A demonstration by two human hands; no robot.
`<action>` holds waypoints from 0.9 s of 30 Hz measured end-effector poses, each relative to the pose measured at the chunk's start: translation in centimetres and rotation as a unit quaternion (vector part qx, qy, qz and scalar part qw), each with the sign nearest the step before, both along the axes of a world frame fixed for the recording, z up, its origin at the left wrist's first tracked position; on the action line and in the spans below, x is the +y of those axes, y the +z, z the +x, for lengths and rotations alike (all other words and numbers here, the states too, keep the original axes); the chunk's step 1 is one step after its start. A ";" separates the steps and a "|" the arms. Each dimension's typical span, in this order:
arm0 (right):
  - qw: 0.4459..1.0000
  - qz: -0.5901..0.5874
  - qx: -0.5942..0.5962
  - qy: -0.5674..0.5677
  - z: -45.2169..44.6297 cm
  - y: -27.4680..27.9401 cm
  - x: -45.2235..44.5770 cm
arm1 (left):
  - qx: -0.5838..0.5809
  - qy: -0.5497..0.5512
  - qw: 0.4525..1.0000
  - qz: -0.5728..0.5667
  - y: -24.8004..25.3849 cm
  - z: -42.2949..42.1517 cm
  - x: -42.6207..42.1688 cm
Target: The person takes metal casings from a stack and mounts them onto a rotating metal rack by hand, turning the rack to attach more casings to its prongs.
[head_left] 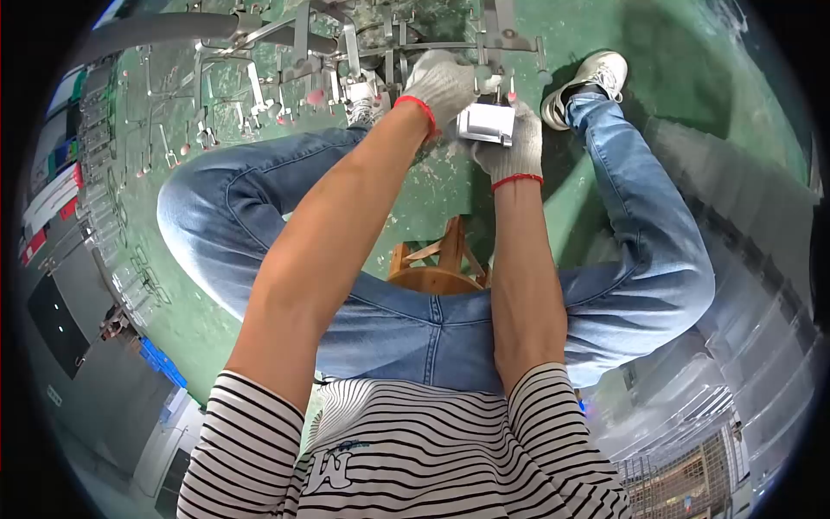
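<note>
My right hand (517, 154), in a whitish knitted glove with a red cuff, is closed around a shiny silver metal part (486, 123) with a flat, block-like face. My left hand (439, 84), gloved the same way, reaches in among the arms of a metal hanging rack (303, 39), just above and left of the part. Its fingers are curled, and whatever lies between them is hidden. Several hooks with small reddish and grey tips stick out from the rack. One pink-tipped prong (512, 95) stands right beside the silver part.
I sit with knees apart on a low wooden stool (437, 278). Under my shoes is a worn green floor (674, 69). More thin wire hooks (207, 134) hang to the left. Stacked items under clear plastic wrap (726, 251) stand close on the right.
</note>
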State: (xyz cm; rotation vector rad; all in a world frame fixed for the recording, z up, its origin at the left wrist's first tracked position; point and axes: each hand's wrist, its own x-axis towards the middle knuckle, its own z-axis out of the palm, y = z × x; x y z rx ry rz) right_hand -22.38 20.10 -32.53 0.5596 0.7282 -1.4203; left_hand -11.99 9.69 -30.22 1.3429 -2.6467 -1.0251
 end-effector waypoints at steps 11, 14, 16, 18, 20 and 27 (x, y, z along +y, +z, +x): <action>0.962 0.043 -0.263 -0.052 -2.1 1.4 -1.5 | 0.031 -0.089 0.982 -0.165 -1.3 0.6 1.1; 0.994 -0.063 -0.092 -0.006 -1.0 -1.7 -0.3 | 0.004 -0.072 0.992 -0.108 -0.6 1.9 1.4; 0.949 0.161 0.266 0.047 -0.4 2.8 -0.2 | -0.003 -0.017 0.999 -0.038 -0.8 2.6 1.3; 0.378 0.096 0.858 0.334 -2.5 6.3 3.0 | 0.034 0.057 0.997 0.026 -2.6 3.5 0.8; 0.712 0.168 0.668 0.137 -3.4 18.4 7.4 | 0.108 0.231 0.957 0.137 1.1 1.6 2.9; 0.233 0.413 0.877 -0.074 -11.6 32.2 31.2 | 0.178 0.232 0.930 0.223 2.0 1.5 3.5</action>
